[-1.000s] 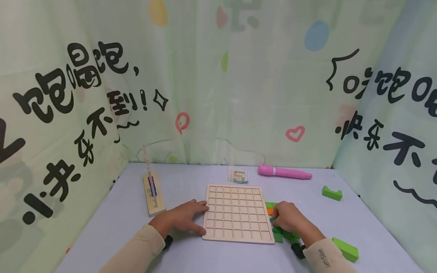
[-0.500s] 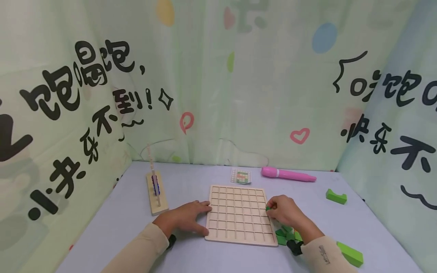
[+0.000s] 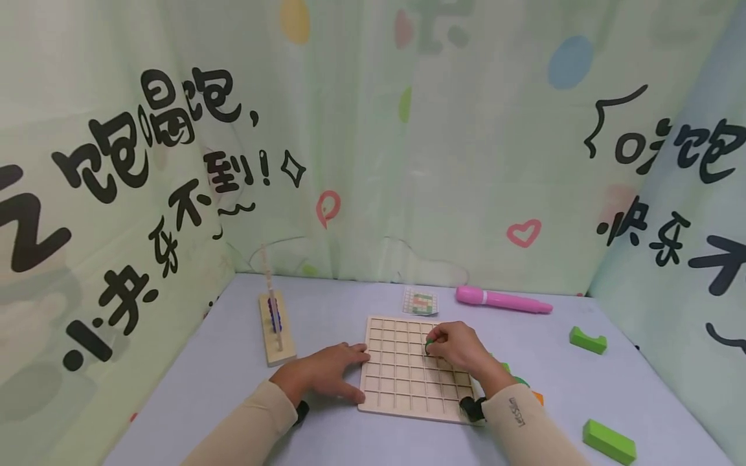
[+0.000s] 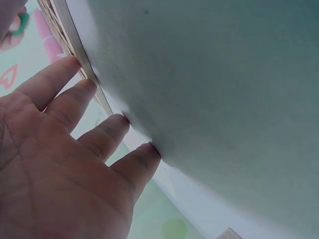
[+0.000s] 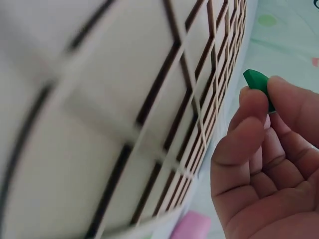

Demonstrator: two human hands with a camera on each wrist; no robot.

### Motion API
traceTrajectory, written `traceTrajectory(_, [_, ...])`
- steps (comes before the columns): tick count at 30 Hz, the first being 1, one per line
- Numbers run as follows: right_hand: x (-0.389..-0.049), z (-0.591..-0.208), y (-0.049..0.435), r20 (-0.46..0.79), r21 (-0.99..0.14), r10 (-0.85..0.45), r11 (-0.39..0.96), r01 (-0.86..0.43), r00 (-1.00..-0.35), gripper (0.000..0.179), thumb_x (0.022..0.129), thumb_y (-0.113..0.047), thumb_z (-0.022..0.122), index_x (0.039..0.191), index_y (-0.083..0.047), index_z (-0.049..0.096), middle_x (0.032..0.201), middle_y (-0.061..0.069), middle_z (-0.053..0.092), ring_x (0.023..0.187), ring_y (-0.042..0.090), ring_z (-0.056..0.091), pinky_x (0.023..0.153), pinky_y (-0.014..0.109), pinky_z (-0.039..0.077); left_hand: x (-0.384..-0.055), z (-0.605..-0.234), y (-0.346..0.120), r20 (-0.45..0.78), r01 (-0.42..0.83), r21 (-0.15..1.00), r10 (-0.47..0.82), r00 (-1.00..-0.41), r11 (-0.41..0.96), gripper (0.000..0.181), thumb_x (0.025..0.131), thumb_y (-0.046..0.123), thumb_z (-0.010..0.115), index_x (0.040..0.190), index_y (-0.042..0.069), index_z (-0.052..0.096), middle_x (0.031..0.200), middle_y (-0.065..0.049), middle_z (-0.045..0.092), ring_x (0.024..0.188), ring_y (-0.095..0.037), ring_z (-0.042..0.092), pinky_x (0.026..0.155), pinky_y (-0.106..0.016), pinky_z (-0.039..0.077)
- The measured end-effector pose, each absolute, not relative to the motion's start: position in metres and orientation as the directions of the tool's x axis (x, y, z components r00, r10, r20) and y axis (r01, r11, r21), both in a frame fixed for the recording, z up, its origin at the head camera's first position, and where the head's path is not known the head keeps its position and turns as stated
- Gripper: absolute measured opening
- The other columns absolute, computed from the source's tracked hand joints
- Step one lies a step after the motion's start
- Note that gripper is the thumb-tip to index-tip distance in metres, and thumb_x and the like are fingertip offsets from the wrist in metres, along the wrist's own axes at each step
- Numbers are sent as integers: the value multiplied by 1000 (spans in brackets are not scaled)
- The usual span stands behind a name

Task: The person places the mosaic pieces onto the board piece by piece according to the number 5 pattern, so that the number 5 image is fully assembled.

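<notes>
A square wooden grid board (image 3: pixel 402 369) lies on the table between my hands. My left hand (image 3: pixel 329 372) has its fingers spread and straight, with fingertips at the board's left edge; the left wrist view shows those fingertips (image 4: pixel 87 85) along the side and on the table. Over the upper right part of the board, my right hand (image 3: pixel 460 346) pinches a small green tile (image 5: pixel 258 82) between thumb and fingers. Partly hidden behind the right forearm lie loose green tiles (image 3: pixel 520 381) and an orange tile (image 3: pixel 539 397).
A small pattern card (image 3: pixel 420 303) and a pink pen-shaped thing (image 3: pixel 504 300) lie behind the board. On the left stands a wooden base (image 3: pixel 276 330) with blue beads and an upright rod. Two light green blocks (image 3: pixel 609 441) sit on the right, one notched (image 3: pixel 588 340).
My right hand has picked a green tile from the pile at the board's right and carried it left over the grid. The left hand stays at the board's edge. The head view has shifted slightly.
</notes>
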State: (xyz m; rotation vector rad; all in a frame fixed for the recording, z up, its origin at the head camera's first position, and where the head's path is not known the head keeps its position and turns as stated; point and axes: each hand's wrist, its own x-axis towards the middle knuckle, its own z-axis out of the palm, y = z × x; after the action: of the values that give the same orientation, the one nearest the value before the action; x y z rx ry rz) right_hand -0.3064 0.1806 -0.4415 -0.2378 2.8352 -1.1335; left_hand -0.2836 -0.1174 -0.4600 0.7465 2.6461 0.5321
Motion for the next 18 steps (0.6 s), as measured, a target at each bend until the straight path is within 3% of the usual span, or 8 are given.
traceTrajectory(5, [-321,-446,162,-27,-725,-144,684,-80,-989,5,94,-9,73,96,-5,75,85,5,72,75,18,65,65,30,51,-284,-460,-116,-223,410,447,543,-810,795,82,84,48,84,154,22,51,168,3,37,156,-36,30,125,-51,31])
traceTrajectory(11, [-339,-454,144,-57,-766,-98,642,-20,-994,6,95,-11,73,97,-6,75,86,5,69,74,17,58,64,29,48,-282,-459,-116,-237,387,452,526,-817,804,82,83,48,85,154,23,52,168,4,37,156,-36,30,125,-52,32])
traceTrajectory(18, [-350,-457,137,-41,-713,-89,701,-33,-995,4,94,-11,74,93,-6,74,87,4,67,78,17,57,67,29,47,-284,-456,-116,-238,395,437,527,-816,808,81,84,49,84,154,25,51,168,4,37,156,-35,31,125,-51,32])
